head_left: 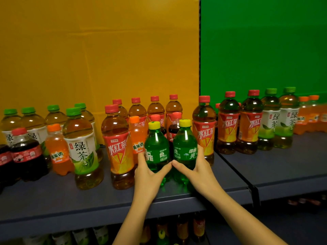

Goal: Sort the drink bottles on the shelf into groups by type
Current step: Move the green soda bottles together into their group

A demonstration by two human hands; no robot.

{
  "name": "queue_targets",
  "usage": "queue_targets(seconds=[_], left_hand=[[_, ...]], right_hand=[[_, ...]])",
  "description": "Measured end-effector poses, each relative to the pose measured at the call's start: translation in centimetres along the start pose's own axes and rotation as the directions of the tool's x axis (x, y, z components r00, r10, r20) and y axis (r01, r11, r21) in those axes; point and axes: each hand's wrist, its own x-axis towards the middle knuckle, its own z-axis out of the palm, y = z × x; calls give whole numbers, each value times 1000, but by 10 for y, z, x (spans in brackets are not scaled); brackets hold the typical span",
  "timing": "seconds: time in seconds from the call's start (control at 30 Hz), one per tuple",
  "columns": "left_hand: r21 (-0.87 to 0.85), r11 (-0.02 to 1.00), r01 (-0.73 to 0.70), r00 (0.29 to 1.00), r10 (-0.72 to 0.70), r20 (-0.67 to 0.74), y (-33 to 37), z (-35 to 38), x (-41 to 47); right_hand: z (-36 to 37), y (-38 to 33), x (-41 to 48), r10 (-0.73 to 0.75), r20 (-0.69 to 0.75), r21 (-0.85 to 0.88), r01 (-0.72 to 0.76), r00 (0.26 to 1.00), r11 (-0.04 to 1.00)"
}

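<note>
Held fast: left green bottle in left hand, right green bottle in right hand; liable to knock the crowded tea bottle alongside or tip off shelf edge.

Dim overhead light, soft wide-angle edges

Two-tone back wall over a dark shelf.
Yellow panel left, green panel right, black seam between them; dim light under the shelf.
</note>
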Motion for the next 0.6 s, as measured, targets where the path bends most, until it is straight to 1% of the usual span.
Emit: queue_targets(seconds=[0.1, 0.2, 0.37, 0.6], left_hand=[[-120, 993, -11, 998, 17, 52, 9, 1, -11], [-207, 978, 1, 998, 13, 68, 21, 13, -16], [-345, 938, 25, 992, 20, 125, 48, 58, -16], [-439, 894, 92, 971, 16, 237, 83, 160, -46]], right_hand=[[-12, -7, -14, 6, -15, 82, -5, 1000, 997], [-33, -15, -25, 3, -49, 101, 2, 999, 995], [-89, -27, -37, -10, -122, 65, 18, 992, 998], [-207, -24, -69, 11, -237, -14, -15, 972, 1000]])
